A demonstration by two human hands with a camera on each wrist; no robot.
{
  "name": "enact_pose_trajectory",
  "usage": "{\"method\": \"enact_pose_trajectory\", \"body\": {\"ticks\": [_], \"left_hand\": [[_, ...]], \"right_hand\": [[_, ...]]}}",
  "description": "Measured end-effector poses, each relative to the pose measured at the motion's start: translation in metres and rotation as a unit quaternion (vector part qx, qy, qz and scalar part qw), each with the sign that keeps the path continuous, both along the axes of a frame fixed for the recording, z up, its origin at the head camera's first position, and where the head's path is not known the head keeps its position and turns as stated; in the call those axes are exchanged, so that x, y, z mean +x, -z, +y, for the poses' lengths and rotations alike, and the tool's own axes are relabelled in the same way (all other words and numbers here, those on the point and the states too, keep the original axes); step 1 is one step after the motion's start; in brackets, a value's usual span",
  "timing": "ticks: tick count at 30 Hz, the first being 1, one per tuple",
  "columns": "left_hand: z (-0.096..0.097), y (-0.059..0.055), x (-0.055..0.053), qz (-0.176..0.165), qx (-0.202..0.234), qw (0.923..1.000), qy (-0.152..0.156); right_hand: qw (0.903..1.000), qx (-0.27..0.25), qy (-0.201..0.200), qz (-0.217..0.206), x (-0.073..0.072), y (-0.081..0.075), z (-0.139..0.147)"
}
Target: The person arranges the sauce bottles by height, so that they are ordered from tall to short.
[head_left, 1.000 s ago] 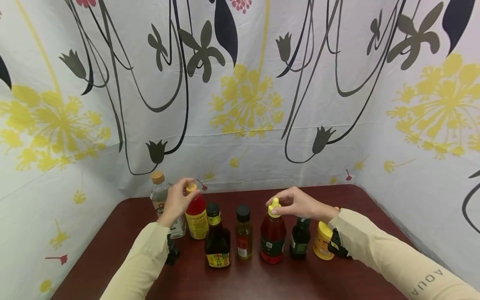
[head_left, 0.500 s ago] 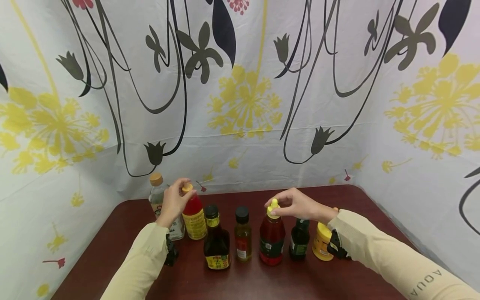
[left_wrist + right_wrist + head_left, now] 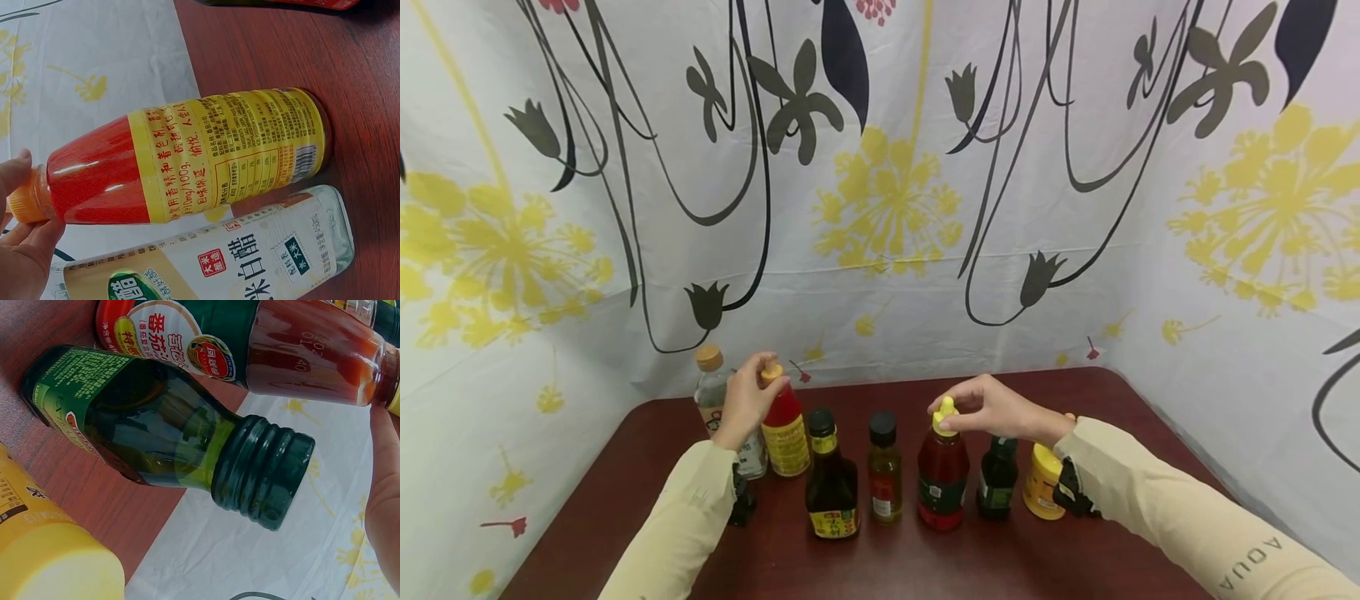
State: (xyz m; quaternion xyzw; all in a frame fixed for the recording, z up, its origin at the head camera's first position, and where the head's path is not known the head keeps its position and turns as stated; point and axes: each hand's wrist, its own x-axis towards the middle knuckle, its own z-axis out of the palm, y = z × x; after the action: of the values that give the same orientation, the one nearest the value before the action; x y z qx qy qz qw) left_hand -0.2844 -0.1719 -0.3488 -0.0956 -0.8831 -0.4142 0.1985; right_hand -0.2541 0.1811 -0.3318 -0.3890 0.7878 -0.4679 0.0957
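So the hands are well apart here. Left hand is pinching the orange cap of a yellow-labelled ketchup bottle, about 10 o'clock from the skinny black-capped bottle on the surface. Right hand pinches the yellow cap of a green-labelled ketchup bottle, at 3 o'clock from that same skinny one.

The light is soft and quite even; a pale sheen lies on the dark red table, small glare marks the red-and-yellow sauce bottle, and the yellow lid appears slightly blurred
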Motion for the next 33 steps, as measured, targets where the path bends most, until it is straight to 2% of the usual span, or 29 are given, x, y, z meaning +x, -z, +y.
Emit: {"method": "enact_pose_trajectory", "body": {"ticks": [7,12,21,24,27,33], "left_hand": [[-0.002,0.000,0.000,0.006,-0.009,0.9999,-0.001],[-0.004,-0.003,0.001,-0.008,-0.016,0.9998,0.011],[-0.008,-0.010,0.006,-0.082,-0.035,0.9955,0.032],[-0.009,-0.013,0.009,-0.095,-0.038,0.9937,0.045],[-0.010,-0.017,0.013,-0.094,-0.040,0.9932,0.056],[-0.011,-0.027,0.023,-0.058,-0.055,0.9947,0.064]], "right_hand": [[1.0000,-0.003,-0.001,-0.001,0.000,0.001,0.000],[1.0000,-0.004,-0.002,0.001,0.000,0.001,0.000],[1.0000,-0.004,-0.003,0.002,0.000,0.001,0.000],[1.0000,-0.004,-0.004,0.005,0.000,0.001,0.000],[1.0000,-0.004,-0.005,0.006,0.000,0.001,0.000],[1.0000,-0.006,-0.004,0.006,0.001,0.001,0.000]]}}
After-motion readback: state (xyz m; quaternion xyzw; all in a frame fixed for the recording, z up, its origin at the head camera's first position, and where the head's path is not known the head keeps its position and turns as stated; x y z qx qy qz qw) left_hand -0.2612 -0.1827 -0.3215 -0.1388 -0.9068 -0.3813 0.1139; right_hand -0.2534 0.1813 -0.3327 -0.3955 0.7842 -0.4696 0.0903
